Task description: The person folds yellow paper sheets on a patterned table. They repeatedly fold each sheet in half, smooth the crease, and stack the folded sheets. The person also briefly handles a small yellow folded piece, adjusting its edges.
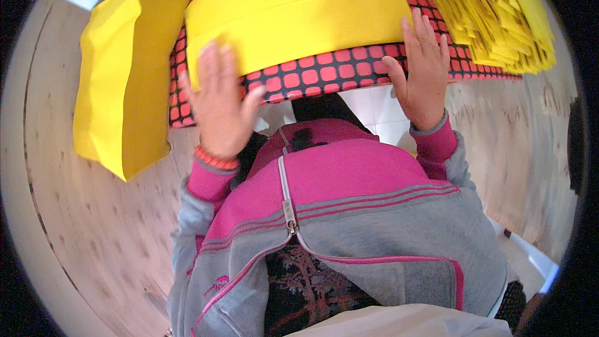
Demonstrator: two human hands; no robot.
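A flat yellow sheet (299,12), which looks like folded cloth, lies in front of me on a red-and-black checked cover (324,72). Over its near left corner is my left hand (221,103), fingers stretched out and a little smeared by motion. My right hand (425,72) is at the sheet's near right corner, with fingers spread and thumb apart. Neither hand grips anything. Whether the fingertips press on the sheet or hover just above it, I cannot tell.
Another yellow folded piece (103,81) lies at the left, reaching past the checked cover onto the wooden surface (68,212). At the far right sits a thick pile of yellow folded pieces (499,19). The cover's near edge runs just in front of my body.
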